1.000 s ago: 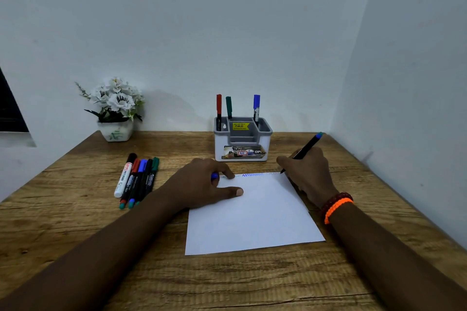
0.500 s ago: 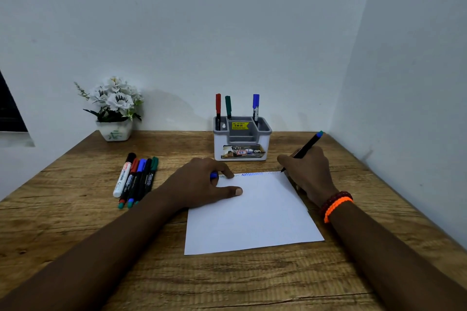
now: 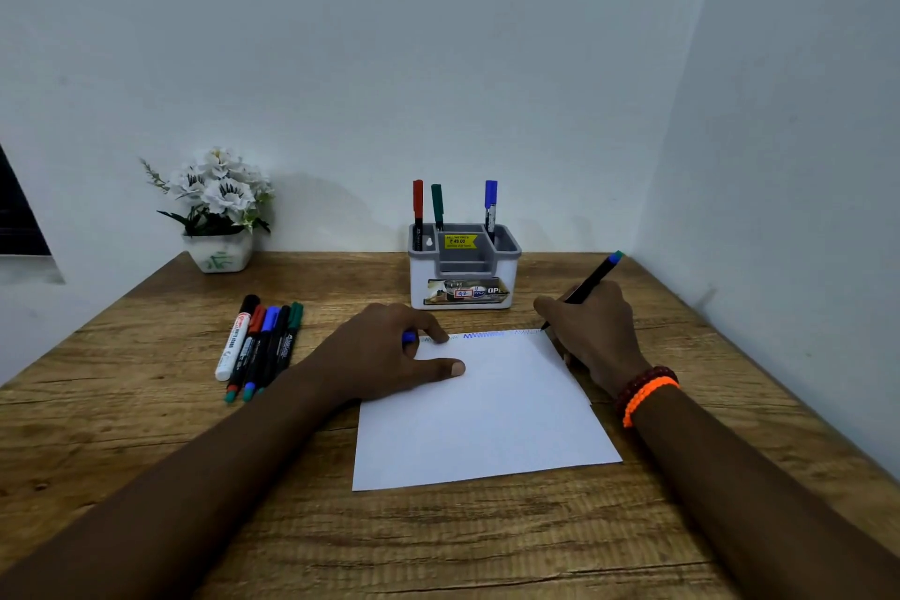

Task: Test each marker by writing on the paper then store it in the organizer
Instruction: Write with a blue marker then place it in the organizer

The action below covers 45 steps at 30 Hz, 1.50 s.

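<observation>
Wooden desk (image 3: 146, 429) meets white walls; a flower pot (image 3: 219, 251) stands far left. Five markers (image 3: 260, 346) lie left of the paper (image 3: 487, 424). Left hand (image 3: 384, 356), curled round a blue cap (image 3: 409, 337), pins the paper. The organizer (image 3: 465, 273), price sticker reading 49.00, holds three markers. Right hand (image 3: 596, 331) grips a marker (image 3: 591, 280), tip at the paper's far edge.
</observation>
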Motion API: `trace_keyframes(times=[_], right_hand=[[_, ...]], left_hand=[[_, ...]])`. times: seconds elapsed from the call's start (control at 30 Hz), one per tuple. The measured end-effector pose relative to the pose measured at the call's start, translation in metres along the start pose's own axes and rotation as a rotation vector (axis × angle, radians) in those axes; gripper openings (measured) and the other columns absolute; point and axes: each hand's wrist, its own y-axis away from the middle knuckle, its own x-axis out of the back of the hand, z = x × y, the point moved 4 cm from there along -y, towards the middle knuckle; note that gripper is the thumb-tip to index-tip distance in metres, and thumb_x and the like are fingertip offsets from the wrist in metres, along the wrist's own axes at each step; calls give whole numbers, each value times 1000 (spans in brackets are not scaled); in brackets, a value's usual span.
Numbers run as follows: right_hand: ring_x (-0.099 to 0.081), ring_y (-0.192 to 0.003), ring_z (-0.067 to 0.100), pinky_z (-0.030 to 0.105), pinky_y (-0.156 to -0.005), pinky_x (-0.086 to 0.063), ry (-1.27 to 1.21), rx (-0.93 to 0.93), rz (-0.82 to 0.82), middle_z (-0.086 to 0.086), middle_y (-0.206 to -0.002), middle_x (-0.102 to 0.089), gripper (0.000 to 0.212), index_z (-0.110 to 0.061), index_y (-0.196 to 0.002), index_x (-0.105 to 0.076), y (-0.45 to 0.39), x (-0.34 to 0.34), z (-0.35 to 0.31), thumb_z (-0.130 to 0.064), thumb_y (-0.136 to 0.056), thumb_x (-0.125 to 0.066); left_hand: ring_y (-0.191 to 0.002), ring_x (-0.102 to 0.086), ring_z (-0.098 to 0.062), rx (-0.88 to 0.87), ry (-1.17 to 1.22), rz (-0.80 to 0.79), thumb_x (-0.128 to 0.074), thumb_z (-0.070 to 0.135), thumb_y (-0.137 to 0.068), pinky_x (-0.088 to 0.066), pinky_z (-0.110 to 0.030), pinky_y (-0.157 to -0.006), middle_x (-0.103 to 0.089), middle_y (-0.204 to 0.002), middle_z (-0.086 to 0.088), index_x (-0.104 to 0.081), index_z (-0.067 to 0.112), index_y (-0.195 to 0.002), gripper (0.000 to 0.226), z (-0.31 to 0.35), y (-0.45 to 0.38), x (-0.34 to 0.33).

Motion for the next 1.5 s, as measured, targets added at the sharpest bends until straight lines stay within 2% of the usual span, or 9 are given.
trace_keyframes(times=[0.37, 0.47, 0.6, 0.7, 0.8, 0.93, 1.03, 1.2, 1.5], right_hand=[[-74, -80, 24, 29, -59, -52, -34, -38, 25, 9, -90, -75, 31, -4, -100, -70, 1, 2, 0, -29, -83, -80], [-73, -73, 18, 27, -53, -50, -79, -31, 68, 8, -88, -75, 32, -4, -100, -71, 3, 6, -4, -30, -84, -77], [-64, -43, 15, 25, -41, -49, -221, 36, 75, 12, -71, -73, 21, 0, -86, -72, 9, 9, -15, -20, -90, -71], [-60, -48, 19, 31, -45, -52, -340, 67, 9, 13, -68, -69, 16, 0, -81, -72, 15, 2, -21, -10, -93, -68], [-56, -49, 18, 30, -41, -49, -477, 52, -104, 11, -62, -64, 17, -1, -78, -71, 24, -6, -29, 1, -95, -67], [-58, -54, 23, 30, -42, -47, -598, 14, -269, 14, -66, -66, 19, -5, -77, -70, 38, -18, -36, -2, -96, -72], [-60, -57, 25, 30, -41, -47, -682, -26, -362, 20, -74, -69, 17, 4, -91, -73, 45, -23, -40, -5, -100, -62], [-62, -55, 24, 30, -40, -46, -764, -72, -435, 23, -77, -71, 20, 2, -91, -70, 52, -27, -46, -3, -99, -52], [-64, -54, 24, 26, -41, -47, -833, -79, -439, 23, -75, -71, 17, -4, -82, -65, 54, -22, -47, -5, -96, -56]], left_hand=[[-76, -60, -6, -3, -32, 3, -68, 78, -73, -51, -30, -74, -67, -84, 9, -72, 39, -116, 59, 0, 1, 0], [-83, -62, -5, -15, -39, 25, -64, 85, -68, -56, -30, -75, -70, -94, 12, -73, 40, -114, 65, -2, 1, 1], [-87, -60, -4, -40, -29, 69, -71, 66, -82, -46, -20, -70, -69, -98, 14, -73, 33, -118, 48, 0, 2, 3], [-100, -59, -10, -75, 31, 176, -60, 38, -100, -42, -21, -80, -70, -113, 5, -70, 24, -126, 32, -1, 3, 10], [-105, -56, -10, -75, 119, 245, -51, 18, -104, -35, -6, -81, -67, -116, 4, -69, 19, -125, 28, 1, 4, 15], [-100, -59, 6, -104, 273, 307, -61, 11, -101, -38, -1, -76, -70, -106, 13, -72, 25, -116, 24, 7, 6, 17], [-96, -64, -1, -62, 403, 378, -76, 16, -92, -44, -3, -76, -75, -98, 20, -78, 27, -108, 20, 5, 5, 20], [-85, -77, -20, 50, 819, 372, -85, 5, -80, -62, -27, -70, -80, -92, -9, -75, 2, -102, 24, 1, 4, 18], [-73, -76, -26, 95, 1087, 360, -84, 3, -72, -62, -27, -68, -75, -86, -27, -70, -8, -91, 26, 0, 5, 15]])
